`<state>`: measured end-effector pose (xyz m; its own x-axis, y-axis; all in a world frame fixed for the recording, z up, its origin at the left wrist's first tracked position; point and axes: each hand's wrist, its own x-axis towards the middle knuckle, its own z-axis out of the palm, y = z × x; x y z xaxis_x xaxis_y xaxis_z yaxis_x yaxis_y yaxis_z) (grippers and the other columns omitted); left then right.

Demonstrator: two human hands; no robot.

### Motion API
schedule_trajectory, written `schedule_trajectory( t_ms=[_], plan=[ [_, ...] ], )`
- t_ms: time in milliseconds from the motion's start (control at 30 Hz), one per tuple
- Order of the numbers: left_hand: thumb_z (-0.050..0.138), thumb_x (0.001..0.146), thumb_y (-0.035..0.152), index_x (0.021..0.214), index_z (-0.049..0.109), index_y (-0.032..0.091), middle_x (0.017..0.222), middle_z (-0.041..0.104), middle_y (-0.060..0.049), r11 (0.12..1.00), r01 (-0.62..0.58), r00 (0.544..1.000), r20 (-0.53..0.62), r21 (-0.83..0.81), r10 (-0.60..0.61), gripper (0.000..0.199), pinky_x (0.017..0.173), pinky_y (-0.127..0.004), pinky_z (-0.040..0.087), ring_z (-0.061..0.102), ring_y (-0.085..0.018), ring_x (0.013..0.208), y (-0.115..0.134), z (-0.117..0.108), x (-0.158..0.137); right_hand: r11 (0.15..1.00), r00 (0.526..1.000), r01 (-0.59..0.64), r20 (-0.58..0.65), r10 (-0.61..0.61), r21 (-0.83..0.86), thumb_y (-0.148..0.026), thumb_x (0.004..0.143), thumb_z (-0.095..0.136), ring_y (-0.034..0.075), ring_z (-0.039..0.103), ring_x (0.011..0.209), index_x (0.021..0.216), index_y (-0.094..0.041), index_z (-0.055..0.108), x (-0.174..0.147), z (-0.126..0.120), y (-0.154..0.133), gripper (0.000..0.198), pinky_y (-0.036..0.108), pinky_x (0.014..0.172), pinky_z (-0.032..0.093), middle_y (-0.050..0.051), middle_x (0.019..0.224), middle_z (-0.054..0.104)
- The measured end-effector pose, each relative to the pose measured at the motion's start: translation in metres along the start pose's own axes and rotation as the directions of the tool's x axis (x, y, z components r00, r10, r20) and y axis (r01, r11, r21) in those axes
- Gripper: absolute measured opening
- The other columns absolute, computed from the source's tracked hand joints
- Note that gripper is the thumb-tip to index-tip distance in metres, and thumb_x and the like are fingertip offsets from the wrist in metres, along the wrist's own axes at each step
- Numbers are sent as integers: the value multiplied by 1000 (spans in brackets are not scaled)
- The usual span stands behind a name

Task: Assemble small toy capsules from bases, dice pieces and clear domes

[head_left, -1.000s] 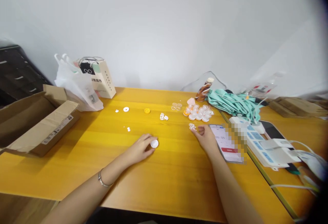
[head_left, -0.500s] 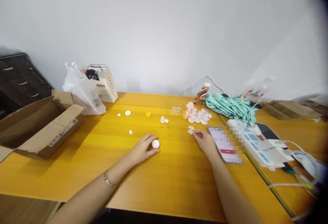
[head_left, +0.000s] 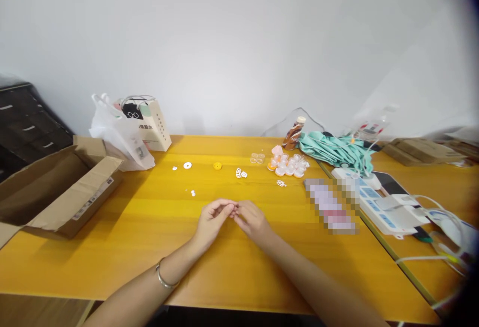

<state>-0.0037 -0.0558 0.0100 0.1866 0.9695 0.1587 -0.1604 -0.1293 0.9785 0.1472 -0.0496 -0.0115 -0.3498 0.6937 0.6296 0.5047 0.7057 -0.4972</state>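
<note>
My left hand (head_left: 213,221) and my right hand (head_left: 255,221) meet fingertip to fingertip above the middle of the table. Both are closed in a pinch. The small round white cup that was at my left fingers is now hidden among them, and so is the thin white perforated piece from my right fingers. One similar perforated piece (head_left: 281,183) lies to the right beyond my right hand. A small cluster of white perforated pieces (head_left: 240,172) rests farther back. Left of it are a yellow disc (head_left: 217,166), a white ring (head_left: 187,165) and small white bits (head_left: 192,193).
Clear round rings (head_left: 257,158) and a group of clear and orange capsules (head_left: 290,167) stand at the back right, near a brown bottle (head_left: 294,134). A phone (head_left: 329,207) and power strip (head_left: 377,207) are on the right, an open cardboard box (head_left: 75,197) on the left.
My right hand has moved left from the two perforated pieces to my left hand, and one of those pieces is gone from the table. The white cup has gone out of sight between my fingers.
</note>
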Motion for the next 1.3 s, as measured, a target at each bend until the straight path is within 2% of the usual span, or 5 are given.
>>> schedule_trajectory(
  t_ms=[200, 533, 667, 867, 1300],
  plan=[
    [63, 74, 34, 81, 51, 18, 68, 52, 4, 999, -32, 964, -264, 16, 35, 22, 60, -19, 42, 50, -7, 61, 1, -4, 2, 999, 985, -49, -163, 47, -8, -23, 84, 50, 18, 61, 77, 78, -25, 59, 12, 3, 5, 10, 34, 71, 50, 5, 81, 66],
    [64, 72, 37, 86, 57, 16, 79, 60, -2, 971, 98, 966, -212, -218, -145, 26, 66, -21, 45, 56, -12, 75, -8, -12, 10, 978, 978, 199, 55, -202, 63, -27, 81, 57, 18, 61, 86, 101, -23, 57, 17, 7, 35, 21, 32, 78, 48, 5, 91, 66],
    [64, 72, 38, 86, 57, 16, 76, 63, -2, 980, 100, 962, -236, -174, -140, 27, 62, -19, 43, 58, -11, 70, -11, -16, 17, 960, 991, -134, -11, 136, -247, -29, 85, 50, 20, 57, 86, 97, -21, 60, 41, -9, 82, 17, 34, 78, 45, 7, 89, 62],
    [62, 75, 34, 86, 59, 15, 75, 61, -1, 993, 53, 985, -159, -109, -70, 22, 66, -20, 43, 55, -9, 66, -18, -16, 21, 932, 973, -224, -10, 230, -286, -29, 80, 58, 22, 51, 83, 96, -24, 65, 56, -3, 116, 18, 36, 74, 38, 7, 85, 57],
    [63, 74, 32, 88, 60, 17, 79, 60, 0, 998, 32, 990, -138, -57, -40, 21, 71, -21, 43, 55, -10, 71, -23, -20, 24, 879, 896, -403, -87, 436, 253, -38, 73, 61, 19, 57, 87, 70, -20, 63, 45, 7, 95, 18, 35, 81, 42, 6, 91, 62]
  ],
)
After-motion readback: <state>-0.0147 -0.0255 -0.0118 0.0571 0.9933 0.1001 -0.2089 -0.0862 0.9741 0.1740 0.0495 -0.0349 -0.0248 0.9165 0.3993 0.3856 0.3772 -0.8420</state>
